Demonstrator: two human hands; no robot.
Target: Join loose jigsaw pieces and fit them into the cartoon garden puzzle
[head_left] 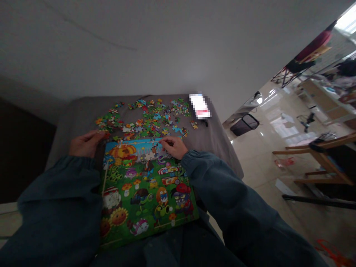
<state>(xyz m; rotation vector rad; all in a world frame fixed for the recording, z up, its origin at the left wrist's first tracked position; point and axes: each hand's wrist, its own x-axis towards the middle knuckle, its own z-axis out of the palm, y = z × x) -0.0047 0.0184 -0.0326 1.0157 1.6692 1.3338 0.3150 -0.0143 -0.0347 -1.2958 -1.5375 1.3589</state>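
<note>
A puzzle board (150, 185) printed with cartoon plants and characters on green lies in front of me, its blue strip at the far edge. At its upper left corner, my left hand (86, 144) is closed, its fingertips pinching a small orange-and-green puzzle piece (105, 134). My right hand (175, 146) rests over the board's upper right part, thumb and forefinger together near the blue strip; whatever lies between them is too small to make out. One pale piece (150, 155) shows on the board. Many loose puzzle pieces (155, 116) are spread just beyond the far edge.
The pieces lie on a grey cloth-covered surface (83, 111) against a pale wall (167, 48). A lit phone (200, 106) lies at its back right. To the right, a dark bin (244, 125) and a wooden chair (319, 159) stand on the shiny tiled floor.
</note>
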